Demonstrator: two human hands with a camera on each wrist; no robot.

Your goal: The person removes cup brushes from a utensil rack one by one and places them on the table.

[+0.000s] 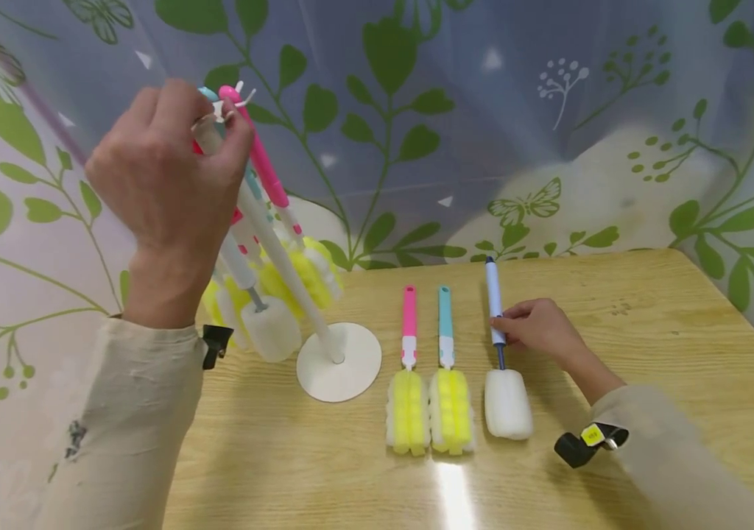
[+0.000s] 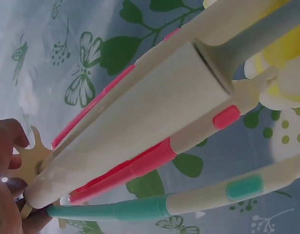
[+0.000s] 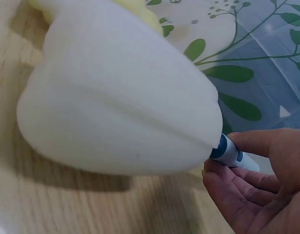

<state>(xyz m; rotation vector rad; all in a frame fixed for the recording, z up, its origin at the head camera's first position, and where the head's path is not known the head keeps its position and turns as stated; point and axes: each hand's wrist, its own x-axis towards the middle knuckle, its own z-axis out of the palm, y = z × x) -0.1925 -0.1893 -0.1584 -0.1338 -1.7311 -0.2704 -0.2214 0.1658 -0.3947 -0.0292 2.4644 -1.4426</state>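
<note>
My left hand (image 1: 168,158) grips the hooked top of a white brush stand (image 1: 294,272). Around its pole hang several bottle brushes; in the left wrist view, a white handle (image 2: 125,126) crosses in front of pink and teal handles (image 2: 111,211), their upper ends close to my fingers. One hanging brush has a white sponge head (image 1: 271,329). My right hand (image 1: 543,327) pinches the lower handle of a light-blue bottle brush (image 1: 494,294) between thumb and fingers. Its white sponge head (image 3: 121,97) fills much of the right wrist view and points toward me.
A pink-handled brush (image 1: 409,316) and a teal-handled brush (image 1: 445,316), both with yellow and white sponge heads, lie side by side on the wooden table (image 1: 649,316). The stand's round white base (image 1: 357,375) sits left of them. A leaf-patterned curtain (image 1: 450,147) hangs behind.
</note>
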